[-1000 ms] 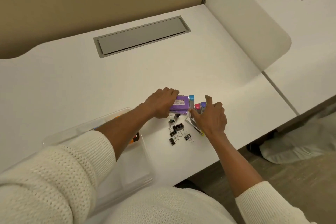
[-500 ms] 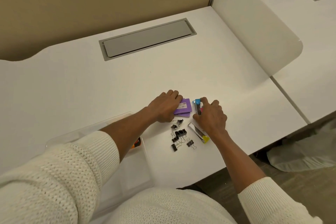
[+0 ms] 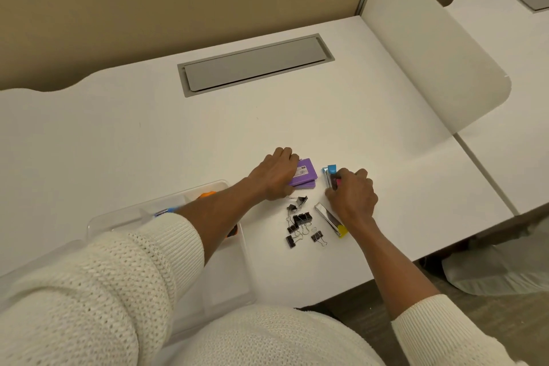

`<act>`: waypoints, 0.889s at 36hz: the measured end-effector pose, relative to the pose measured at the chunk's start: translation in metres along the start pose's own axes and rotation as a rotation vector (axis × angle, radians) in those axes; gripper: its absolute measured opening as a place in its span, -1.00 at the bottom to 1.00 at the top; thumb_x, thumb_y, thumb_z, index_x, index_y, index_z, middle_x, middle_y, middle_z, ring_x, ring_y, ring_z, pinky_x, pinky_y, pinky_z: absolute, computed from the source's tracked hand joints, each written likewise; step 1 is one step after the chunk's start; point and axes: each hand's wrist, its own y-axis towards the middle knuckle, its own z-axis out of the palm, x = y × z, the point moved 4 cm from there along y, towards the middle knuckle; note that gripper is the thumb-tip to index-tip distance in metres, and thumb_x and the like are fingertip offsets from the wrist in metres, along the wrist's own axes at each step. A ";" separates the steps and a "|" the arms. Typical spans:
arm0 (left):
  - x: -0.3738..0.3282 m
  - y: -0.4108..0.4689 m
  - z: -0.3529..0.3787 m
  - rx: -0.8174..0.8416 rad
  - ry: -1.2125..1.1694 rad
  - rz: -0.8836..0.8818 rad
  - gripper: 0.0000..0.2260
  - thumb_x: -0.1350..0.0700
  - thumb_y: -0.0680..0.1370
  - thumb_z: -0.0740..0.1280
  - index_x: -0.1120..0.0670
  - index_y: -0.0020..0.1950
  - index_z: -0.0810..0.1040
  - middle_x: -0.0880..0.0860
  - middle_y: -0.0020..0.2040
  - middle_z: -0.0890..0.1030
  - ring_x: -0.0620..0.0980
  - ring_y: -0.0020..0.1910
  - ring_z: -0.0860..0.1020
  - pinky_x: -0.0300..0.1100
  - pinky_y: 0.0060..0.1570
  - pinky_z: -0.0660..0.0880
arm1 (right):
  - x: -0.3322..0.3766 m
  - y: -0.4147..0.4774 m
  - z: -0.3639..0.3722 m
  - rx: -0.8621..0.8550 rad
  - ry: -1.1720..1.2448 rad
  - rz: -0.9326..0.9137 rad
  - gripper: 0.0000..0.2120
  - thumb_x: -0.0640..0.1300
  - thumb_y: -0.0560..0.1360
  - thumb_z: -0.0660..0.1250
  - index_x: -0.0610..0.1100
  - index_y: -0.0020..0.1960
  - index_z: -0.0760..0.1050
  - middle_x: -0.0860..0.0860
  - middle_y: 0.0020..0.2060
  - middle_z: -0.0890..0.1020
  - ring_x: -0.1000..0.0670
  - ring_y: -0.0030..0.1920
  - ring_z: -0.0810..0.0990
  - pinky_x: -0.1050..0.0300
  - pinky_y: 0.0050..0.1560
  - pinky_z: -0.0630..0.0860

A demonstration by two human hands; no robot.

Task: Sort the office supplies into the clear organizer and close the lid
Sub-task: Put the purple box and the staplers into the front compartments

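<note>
My left hand (image 3: 274,177) grips a small stack of purple boxes (image 3: 306,175) lying on the white desk. My right hand (image 3: 352,194) is closed around small staplers; a blue one (image 3: 330,175) and a pink tip stick out past my fingers. A silver stapler with a yellow end (image 3: 331,220) lies just below that hand. Several black binder clips (image 3: 300,221) are scattered between my wrists. The clear organizer (image 3: 225,270) sits at the near left, partly hidden by my left arm, with an orange item (image 3: 207,195) and a blue item inside.
A grey cable hatch (image 3: 255,64) is set into the desk (image 3: 148,140) farther back. A white rounded divider (image 3: 427,47) stands at the right, with a second desk beyond it. The desk's front edge runs close under my right forearm.
My right hand has closed over the small coloured staplers and drawn them a little right, away from the purple boxes. My left hand stays on the boxes. The view has shifted slightly.
</note>
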 end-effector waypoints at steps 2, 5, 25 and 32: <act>0.003 -0.002 -0.002 -0.003 -0.037 -0.028 -0.52 -0.01 0.50 0.45 0.18 0.30 0.41 0.16 0.23 0.46 0.15 0.19 0.42 0.02 0.12 0.48 | -0.001 0.003 -0.002 0.008 0.049 0.028 -0.66 -0.05 0.50 0.42 -0.08 0.25 0.55 -0.15 0.13 0.49 -0.24 0.10 0.53 -0.03 -0.06 0.44; 0.009 -0.004 -0.008 -0.034 -0.115 -0.091 -0.55 0.01 0.50 0.45 0.19 0.27 0.42 0.16 0.21 0.45 0.15 0.19 0.42 0.00 0.09 0.47 | -0.006 0.008 -0.004 0.011 0.157 0.089 -0.66 -0.03 0.43 0.48 -0.06 0.19 0.60 -0.13 0.08 0.54 -0.24 0.02 0.57 0.00 -0.05 0.46; 0.040 -0.170 -0.069 -0.409 -0.718 -0.531 -0.35 -0.21 0.38 0.57 -0.03 0.37 0.45 -0.07 0.25 0.56 -0.11 0.12 0.58 -0.39 -0.13 0.49 | 0.005 0.003 -0.049 0.104 0.936 0.189 -0.68 -0.18 0.27 0.69 -0.15 -0.03 0.67 -0.23 -0.07 0.71 -0.24 -0.09 0.76 -0.22 -0.07 0.72; 0.032 -0.285 -0.046 -0.404 -0.715 -0.768 -0.25 -0.32 0.26 0.48 -0.03 0.37 0.45 -0.06 0.22 0.56 -0.07 0.09 0.59 -0.34 -0.16 0.52 | 0.052 -0.044 -0.060 0.301 1.021 0.048 -0.75 -0.28 0.33 0.64 -0.25 -0.04 0.67 -0.20 -0.25 0.70 -0.05 -0.28 0.74 0.02 -0.27 0.72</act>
